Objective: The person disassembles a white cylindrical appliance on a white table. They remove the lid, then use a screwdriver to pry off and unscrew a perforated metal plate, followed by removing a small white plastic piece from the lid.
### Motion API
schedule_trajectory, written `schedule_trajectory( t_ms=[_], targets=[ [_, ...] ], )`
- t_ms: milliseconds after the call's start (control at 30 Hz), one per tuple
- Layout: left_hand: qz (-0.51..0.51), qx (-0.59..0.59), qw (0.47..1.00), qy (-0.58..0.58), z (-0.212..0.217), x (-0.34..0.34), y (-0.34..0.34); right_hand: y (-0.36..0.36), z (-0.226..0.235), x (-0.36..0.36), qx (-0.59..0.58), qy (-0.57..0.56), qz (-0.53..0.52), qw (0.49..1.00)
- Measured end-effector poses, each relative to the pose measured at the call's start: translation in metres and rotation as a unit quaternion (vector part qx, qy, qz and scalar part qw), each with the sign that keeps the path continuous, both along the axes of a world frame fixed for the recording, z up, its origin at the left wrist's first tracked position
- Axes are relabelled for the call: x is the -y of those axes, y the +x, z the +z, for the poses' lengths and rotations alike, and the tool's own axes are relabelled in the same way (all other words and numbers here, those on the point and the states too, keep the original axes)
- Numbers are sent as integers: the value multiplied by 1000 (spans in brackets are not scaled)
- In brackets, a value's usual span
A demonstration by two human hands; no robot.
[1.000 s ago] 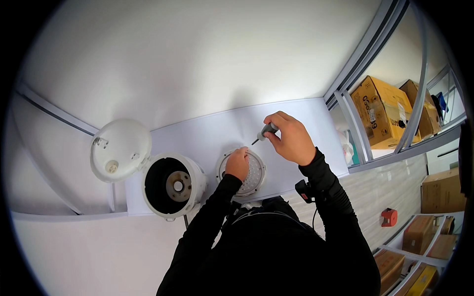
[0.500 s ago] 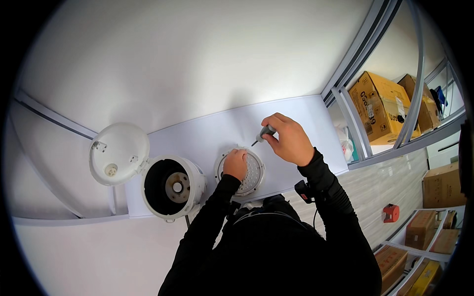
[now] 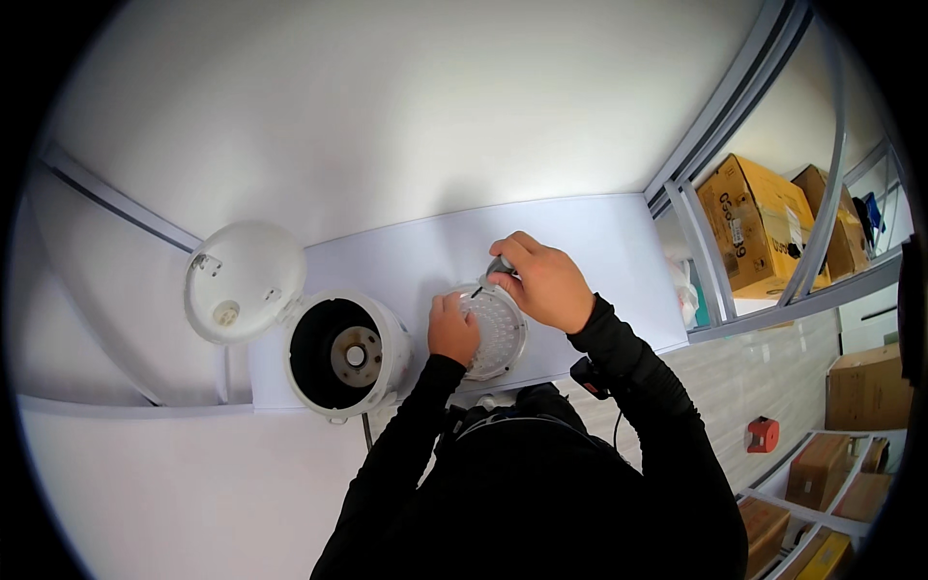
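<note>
Here, a pale table [image 3: 599, 232] stands with its far edge against a white wall [image 3: 387, 116], and a round white disc [image 3: 507, 333] dotted with small raised marks or holes lies on it, close to the near edge and about midway between the left and right edges. The left hand [image 3: 452, 329] rests over the disc's left part, its fingers bent and pointing toward the far edge of the table; whether they pinch the rim or only press on it, I cannot tell. The right hand [image 3: 545, 285] comes in above the disc's far right side with its fingers closed around the grey handle of a screwdriver [image 3: 501, 268]. The dark shaft slants down and to the left, its tip at the disc's far rim, near the left hand's fingers; contact there is too small to make out.

Left of the disc, toward the table's near left corner, stands a white rice cooker [image 3: 396, 353], its dark inside showing a round metal plate [image 3: 370, 340]. Its hinged lid [image 3: 249, 275] is swung open, reaching out past the left edge. Beyond the right edge, a grey metal frame [image 3: 710, 256] stands before a yellow-brown carton [image 3: 754, 227]. A red stool [image 3: 762, 435] sits on the floor.
</note>
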State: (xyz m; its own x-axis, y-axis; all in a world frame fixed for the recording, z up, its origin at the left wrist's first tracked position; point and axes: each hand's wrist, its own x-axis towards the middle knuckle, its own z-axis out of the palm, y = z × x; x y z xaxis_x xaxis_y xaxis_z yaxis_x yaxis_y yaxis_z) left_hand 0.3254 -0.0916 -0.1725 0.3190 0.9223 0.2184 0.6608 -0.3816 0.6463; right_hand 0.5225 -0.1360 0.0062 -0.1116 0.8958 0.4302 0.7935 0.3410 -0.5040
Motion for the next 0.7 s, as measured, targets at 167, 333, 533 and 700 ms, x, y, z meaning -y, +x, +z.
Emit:
schedule_trajectory(
  t_ms=[167,333,533,700],
  targets=[
    [36,-34,996,-79,-2,6,-18,-21,-9,-16,-24,19,28,999],
    [16,-53,994,-94,-10,4,-21,-32,-20,-29,-17,18,25,999],
    [3,-35,996,-77,-24,3,-23,-39,-26,-36,-30,-2,37,999],
    [-7,-18,998,-64,-29,2,-24,-41,-28,-41,-24,-5,42,999]
  ],
)
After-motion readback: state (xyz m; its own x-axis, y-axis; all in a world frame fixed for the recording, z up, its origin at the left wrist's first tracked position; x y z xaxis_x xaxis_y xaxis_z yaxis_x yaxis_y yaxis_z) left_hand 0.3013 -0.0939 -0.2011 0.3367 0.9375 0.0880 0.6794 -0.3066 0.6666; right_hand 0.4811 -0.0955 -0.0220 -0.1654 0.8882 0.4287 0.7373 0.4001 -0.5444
